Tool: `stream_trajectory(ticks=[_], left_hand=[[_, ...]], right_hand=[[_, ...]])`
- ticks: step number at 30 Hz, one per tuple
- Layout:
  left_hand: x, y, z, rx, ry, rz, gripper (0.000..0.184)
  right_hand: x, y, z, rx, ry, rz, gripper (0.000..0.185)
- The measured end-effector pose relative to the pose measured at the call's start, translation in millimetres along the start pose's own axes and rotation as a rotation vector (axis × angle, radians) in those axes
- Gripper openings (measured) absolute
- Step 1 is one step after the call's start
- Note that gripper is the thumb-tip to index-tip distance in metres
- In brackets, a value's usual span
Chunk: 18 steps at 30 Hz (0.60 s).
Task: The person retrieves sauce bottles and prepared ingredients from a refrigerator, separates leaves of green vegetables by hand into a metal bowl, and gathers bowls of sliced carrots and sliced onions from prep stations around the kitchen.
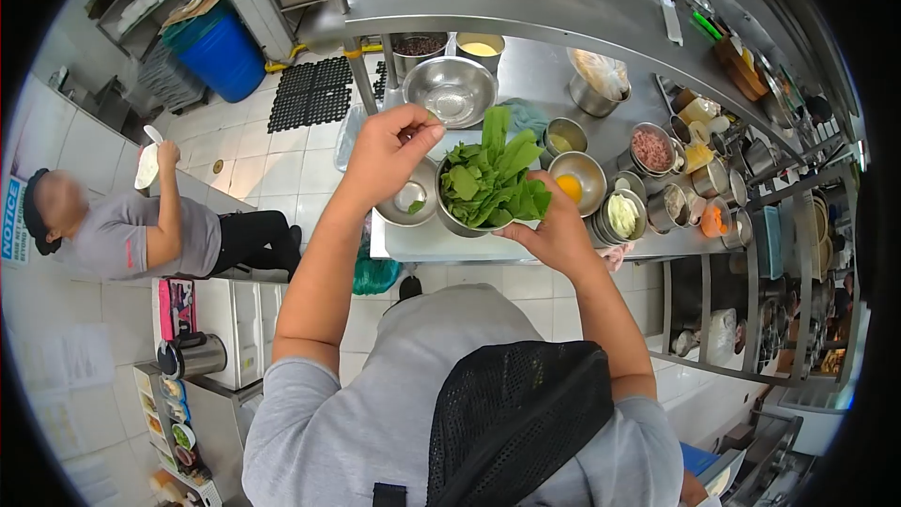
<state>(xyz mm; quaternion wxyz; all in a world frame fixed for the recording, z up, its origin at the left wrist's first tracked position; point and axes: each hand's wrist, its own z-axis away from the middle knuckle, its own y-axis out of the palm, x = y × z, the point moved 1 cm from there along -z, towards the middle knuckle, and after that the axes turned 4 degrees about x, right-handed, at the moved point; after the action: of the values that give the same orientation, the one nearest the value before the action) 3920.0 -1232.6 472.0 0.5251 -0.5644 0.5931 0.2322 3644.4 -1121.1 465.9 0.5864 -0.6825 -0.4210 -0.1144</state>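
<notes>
The right hand [560, 228] grips the metal bowl [454, 222] of greens [483, 178]; near that bowl, the left hand [399, 147] has fingertips pinched together

Hands and vessels at a steel tabletop [394, 238]. The right hand [560, 237] grips the side of a metal pot [464, 224] heaped with leafy greens [490, 174]. The left hand [394, 152], thumb and fingertips drawn together, is raised above a small bowl [410, 209] that contains a leaf piece [415, 207]. Beyond lies a large bowl [449, 84]; a green cloth [526, 116] is to its right. Right of the greens, an egg bowl [588, 178] holds an orange yolk [570, 189]; farther right stand containers of chopped pink food [651, 148] and orange pieces [713, 219]. At far left, a co-worker [183, 235] holds a white object [147, 166].
</notes>
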Motion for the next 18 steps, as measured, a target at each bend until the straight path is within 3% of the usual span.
stream_trajectory(ticks=[6,10,13,15,18], left_hand=[[6,-14,19,-0.046,-0.025,0.109,0.014],[9,-21,27,0.069,0.005,-0.049,0.015],[24,-37,32,0.001,-0.028,0.078,0.014],[30,-61,39,-0.16,-0.134,0.281,0.014],[55,-97,54,-0.215,-0.135,0.321,0.013]], right_hand=[[1,21,-13,0.056,0.017,0.003,0.073],[-1,36,-21,0.111,0.004,0.03,0.073],[1,43,-22,0.111,-0.026,-0.025,0.072],[2,41,-21,0.11,0.089,-0.125,0.051],[-1,30,-19,0.088,0.108,-0.096,0.058]])
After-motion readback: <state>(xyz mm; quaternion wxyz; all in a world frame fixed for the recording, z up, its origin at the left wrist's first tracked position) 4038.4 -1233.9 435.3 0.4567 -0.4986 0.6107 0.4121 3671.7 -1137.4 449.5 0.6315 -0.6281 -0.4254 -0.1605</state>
